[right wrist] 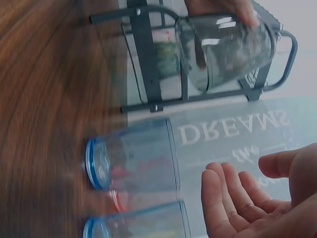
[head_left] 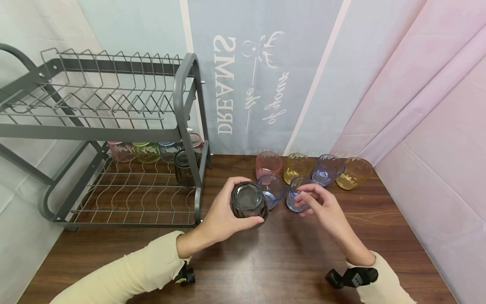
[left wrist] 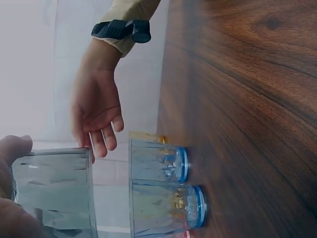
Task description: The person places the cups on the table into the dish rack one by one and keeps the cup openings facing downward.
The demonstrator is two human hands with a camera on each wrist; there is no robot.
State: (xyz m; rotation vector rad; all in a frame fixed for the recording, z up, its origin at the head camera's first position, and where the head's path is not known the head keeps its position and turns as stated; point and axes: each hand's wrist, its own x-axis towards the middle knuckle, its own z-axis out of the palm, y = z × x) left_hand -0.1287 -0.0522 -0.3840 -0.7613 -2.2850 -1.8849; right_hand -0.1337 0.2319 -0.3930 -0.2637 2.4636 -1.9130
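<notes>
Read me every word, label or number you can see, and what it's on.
"DREAMS": on the backdrop, flipped.
"the": backdrop, flipped script.
Another script line, backdrop: not clear enough to read.
Small mark, right wristband: too small to read.
Held glass: no readable text.

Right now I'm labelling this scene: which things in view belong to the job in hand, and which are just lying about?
Probably in the job:
dark glass in the left hand
blue glass near the right hand
other glasses on the table
rack with its glasses

Seemingly just around:
printed cloth
black wrist devices
</notes>
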